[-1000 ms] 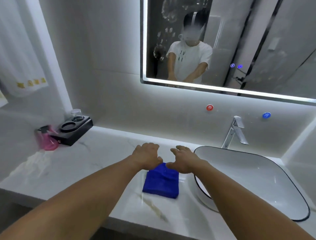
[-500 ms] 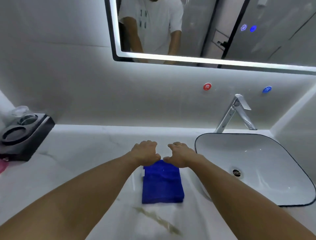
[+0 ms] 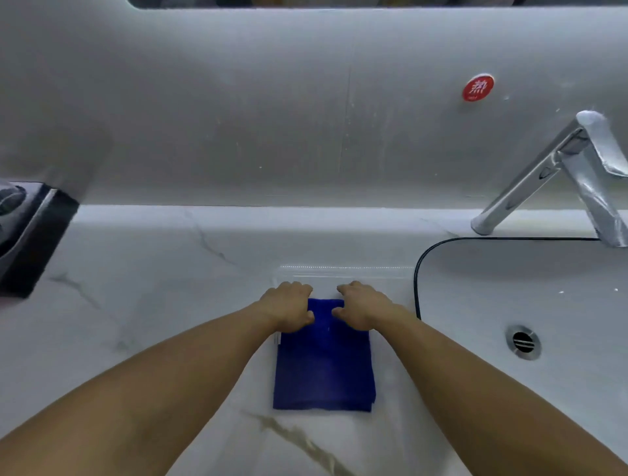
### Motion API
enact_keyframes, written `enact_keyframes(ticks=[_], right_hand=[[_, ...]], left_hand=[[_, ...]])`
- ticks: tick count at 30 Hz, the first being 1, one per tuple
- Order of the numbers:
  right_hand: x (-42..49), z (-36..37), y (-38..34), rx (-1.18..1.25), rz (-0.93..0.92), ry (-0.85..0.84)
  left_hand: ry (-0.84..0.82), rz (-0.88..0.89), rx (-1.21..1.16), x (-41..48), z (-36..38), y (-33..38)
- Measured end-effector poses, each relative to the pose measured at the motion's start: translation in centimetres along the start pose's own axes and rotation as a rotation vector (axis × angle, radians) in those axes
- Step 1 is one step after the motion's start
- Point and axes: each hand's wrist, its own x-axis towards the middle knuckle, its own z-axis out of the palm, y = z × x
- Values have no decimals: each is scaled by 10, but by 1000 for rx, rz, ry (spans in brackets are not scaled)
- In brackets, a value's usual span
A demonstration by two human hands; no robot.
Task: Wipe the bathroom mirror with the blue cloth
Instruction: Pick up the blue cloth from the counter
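Fingers (image 3: 300, 288) curled on both sides, knuckles up: left hand (image 3: 289, 307) and right hand (image 3: 362, 305) planted at the far edge of the folded blue cloth (image 3: 324, 370), thumbs touching the fabric. Can't tell whether actually pinching it or just resting there. Looks bagged in a clear plastic sleeve (image 3: 346, 273) poking out beyond the knuckles, flat on the white marble counter (image 3: 153, 305). Just right of that, white basin (image 3: 509, 288) with drain (image 3: 522, 340), chrome faucet (image 3: 550, 176) behind. Red round sticker (image 3: 478, 87) on the wall. Black tray (image 3: 37, 238) at the left edge. Only a sliver of mirror (image 3: 306, 2) up top.
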Motion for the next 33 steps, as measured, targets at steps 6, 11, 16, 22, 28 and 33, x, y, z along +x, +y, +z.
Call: enact_keyframes(ticks=[6,11,16,22,28,33], right_hand=[[15,3,12,-29,-17,22],[14,-3,10,-45,-20,-12],[4,-24,6,-69,-66,21],[-11,-44,-21,7,-66,174],[-30,-75,-80,71,-71,364],[-49,-116,-146,-166,-114,630]], left_hand=[[-12,16,63,23,6,3],[-24,35,109,25,4,-3],[-172,141,53,16,-14,-17],[-145,236,-16,-5,-57,-43],[28,333,35,-46,-107,-90],[257,307,39,-86,-163,-139]])
